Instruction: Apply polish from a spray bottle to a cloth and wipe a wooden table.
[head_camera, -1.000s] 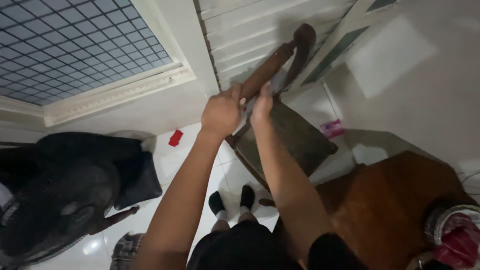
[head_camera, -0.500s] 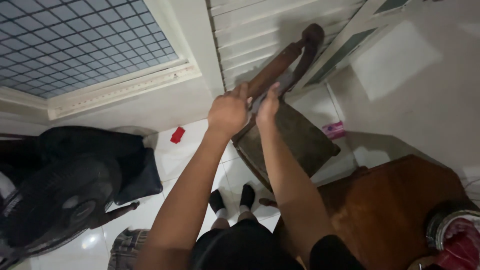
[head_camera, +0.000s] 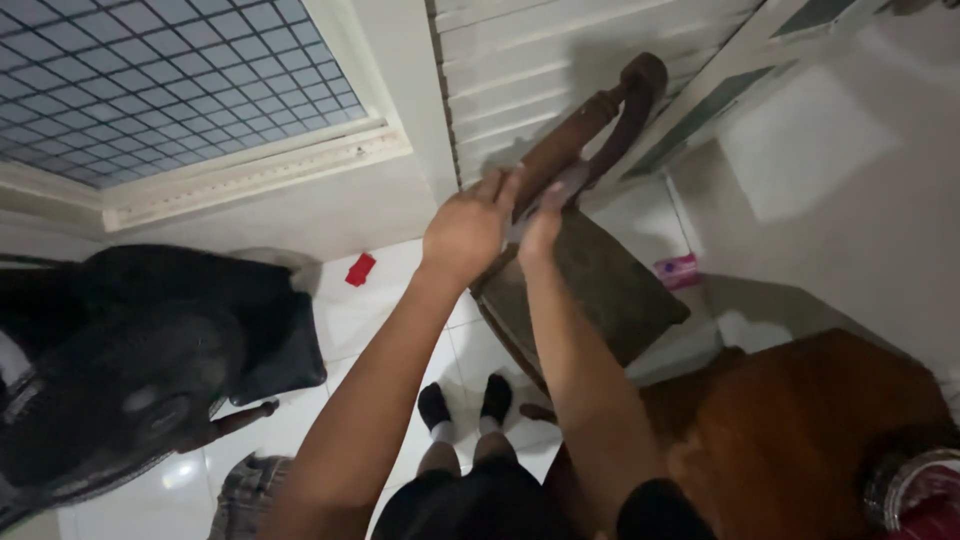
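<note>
Against the white louvred door (head_camera: 560, 60), head view only: person stands over a dark wooden chair (head_camera: 590, 270), both arms stretched out to its backrest. Left hand (head_camera: 465, 228) is curled over the lower part of the chair's top rail (head_camera: 580, 130), fingers wrapped round the wood. Right hand (head_camera: 540, 225) sits just beside it, touching the same rail, but how its fingers stand is blurred and half hidden by the left hand, so cannot tell whether it grips or only rests there. Chair stands on the white tiled floor (head_camera: 370, 310) between the door and a brown wooden table (head_camera: 800, 440), seat tilted in frame, which may only be the camera angle. Judging by the thick turned wood, chair is likely stiff and fairly heavy, not fragile; smooth finish could be a bit slippery. Best hold looks like the top rail or the side posts, two hands spread apart rather than bunched. Person's feet in dark socks (head_camera: 465, 405) are near the chair's front. Black standing fan (head_camera: 110, 370) is off to the left, well apart. Small red scrap (head_camera: 360, 269) lies on the floor near the wall, pink packet (head_camera: 678, 270) by the chair's far side.
</note>
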